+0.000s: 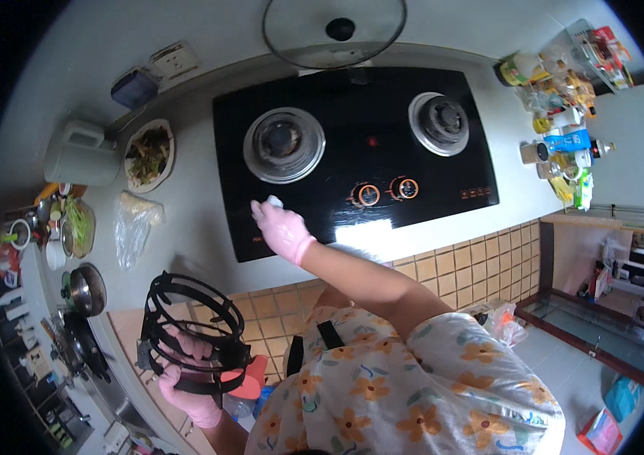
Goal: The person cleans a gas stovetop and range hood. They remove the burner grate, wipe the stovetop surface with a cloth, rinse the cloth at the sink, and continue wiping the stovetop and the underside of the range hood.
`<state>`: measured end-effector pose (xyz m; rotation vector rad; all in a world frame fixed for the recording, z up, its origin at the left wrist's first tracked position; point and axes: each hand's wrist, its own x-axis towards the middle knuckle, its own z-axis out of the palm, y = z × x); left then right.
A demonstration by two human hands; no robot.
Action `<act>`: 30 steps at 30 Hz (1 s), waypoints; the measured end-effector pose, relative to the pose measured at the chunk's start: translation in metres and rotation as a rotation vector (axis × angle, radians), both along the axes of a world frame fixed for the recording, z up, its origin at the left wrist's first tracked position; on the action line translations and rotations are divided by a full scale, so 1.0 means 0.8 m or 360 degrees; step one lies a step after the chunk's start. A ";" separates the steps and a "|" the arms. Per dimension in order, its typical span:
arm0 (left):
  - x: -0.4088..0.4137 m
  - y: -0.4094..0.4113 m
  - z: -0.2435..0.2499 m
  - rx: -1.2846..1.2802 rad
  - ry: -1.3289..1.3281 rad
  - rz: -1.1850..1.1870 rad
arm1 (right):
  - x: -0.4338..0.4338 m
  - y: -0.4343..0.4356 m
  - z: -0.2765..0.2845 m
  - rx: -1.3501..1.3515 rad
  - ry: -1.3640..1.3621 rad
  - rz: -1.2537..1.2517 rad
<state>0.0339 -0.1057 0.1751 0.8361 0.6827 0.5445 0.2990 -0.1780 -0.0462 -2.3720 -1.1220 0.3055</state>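
Observation:
My left hand (194,401), in a pink glove, grips black metal pot supports (194,327) in front of the counter; several rings and prongs show. My right hand (286,232), also gloved in pink, rests on the front left of the black glass gas hob (350,108). A small white wad (274,201) shows at its fingertips; whether it is cloth or paper I cannot tell. Behind that hand lies the left burner (284,145) in its steel ring, with no support on it. The right burner (440,123) is bare too. Two control knobs (368,194) sit between them.
Left of the hob are a plate of cooked food (150,156), a clear plastic bag (134,227), a pale green kettle (80,156) and a steel pot (87,289). A glass lid (305,28) stands behind it. Bottles and jars (563,119) crowd the right end.

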 end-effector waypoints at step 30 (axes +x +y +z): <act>-0.033 -0.154 0.031 0.0139 -0.0308 0.0317 | 0.157 -0.319 0.089 0.0203 0.0079 -0.0586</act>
